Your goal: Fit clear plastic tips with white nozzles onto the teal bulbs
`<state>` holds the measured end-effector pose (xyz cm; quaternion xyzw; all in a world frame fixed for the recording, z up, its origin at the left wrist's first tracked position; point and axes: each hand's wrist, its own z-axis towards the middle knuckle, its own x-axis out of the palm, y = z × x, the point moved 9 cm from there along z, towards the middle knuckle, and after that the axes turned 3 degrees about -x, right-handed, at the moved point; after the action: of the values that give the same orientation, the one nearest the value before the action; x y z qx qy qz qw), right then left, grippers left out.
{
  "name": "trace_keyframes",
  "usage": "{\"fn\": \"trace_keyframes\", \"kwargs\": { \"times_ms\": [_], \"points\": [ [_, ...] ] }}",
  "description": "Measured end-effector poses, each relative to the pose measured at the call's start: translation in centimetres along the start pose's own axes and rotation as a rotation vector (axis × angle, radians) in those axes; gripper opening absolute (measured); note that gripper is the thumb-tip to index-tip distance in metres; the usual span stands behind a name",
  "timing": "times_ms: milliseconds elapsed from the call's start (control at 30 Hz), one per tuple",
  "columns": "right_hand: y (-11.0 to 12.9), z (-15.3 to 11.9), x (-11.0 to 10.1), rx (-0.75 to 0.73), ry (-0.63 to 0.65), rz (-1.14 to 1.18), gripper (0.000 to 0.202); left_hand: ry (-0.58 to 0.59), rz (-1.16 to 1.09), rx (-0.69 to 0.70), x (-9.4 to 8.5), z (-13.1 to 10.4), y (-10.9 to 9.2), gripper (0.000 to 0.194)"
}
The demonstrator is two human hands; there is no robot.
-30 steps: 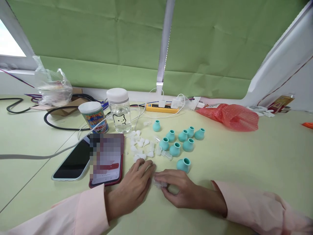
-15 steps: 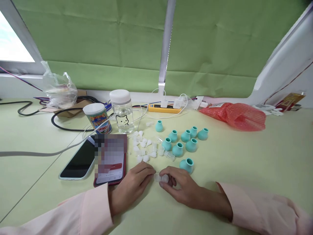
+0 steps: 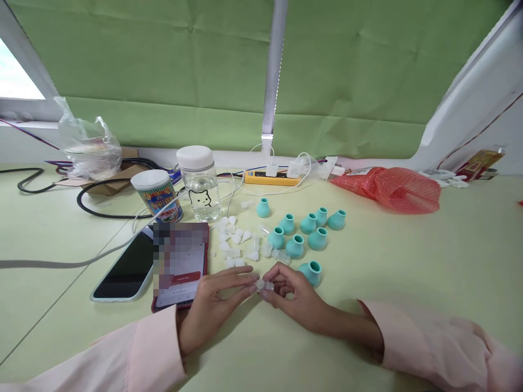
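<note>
Between my hands is a small clear plastic tube [image 3: 267, 286], low over the near part of the table. My right hand [image 3: 300, 296] pinches it from the right with thumb and bent fingers. My left hand [image 3: 216, 296] meets its left end with thumb and fingertips, the other fingers stretched out. Just beyond lie several small white cone-shaped plastic pieces [image 3: 246, 236], mixed with other clear tubes [image 3: 281, 256]. Several turquoise rubber bulbs [image 3: 295, 246] with open necks stand to the right of these, the closest bulb [image 3: 311, 273] right behind my right hand.
Two phones, one dark-screened [image 3: 125, 272] and one in a red case [image 3: 183, 277], lie left. Behind them stand a printed cup [image 3: 157, 196] and a lidded water bottle [image 3: 200, 185]. A cable [image 3: 93, 258] crosses the left side. Farther back are a yellow power strip [image 3: 261, 178] and red bubble wrap [image 3: 392, 190].
The tube has turned in my fingers, one end now facing more upward. My left hand's fingers have lifted and spread apart from its thumb. The view has shifted slightly.
</note>
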<state>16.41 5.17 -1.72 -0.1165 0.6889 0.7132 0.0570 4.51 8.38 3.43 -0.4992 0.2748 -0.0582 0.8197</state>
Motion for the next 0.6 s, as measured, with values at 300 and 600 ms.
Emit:
{"fn": "trace_keyframes", "kwargs": {
  "times_ms": [300,600],
  "points": [
    [0.2,-0.2,0.8,-0.016,0.034,0.066,0.019,0.086,0.034,-0.030,0.6,0.1,0.8,0.013],
    [0.8,-0.4,0.9,-0.033,0.025,0.125,0.022,0.188,-0.061,0.013,1.5,0.2,0.3,0.018]
  ]
}}
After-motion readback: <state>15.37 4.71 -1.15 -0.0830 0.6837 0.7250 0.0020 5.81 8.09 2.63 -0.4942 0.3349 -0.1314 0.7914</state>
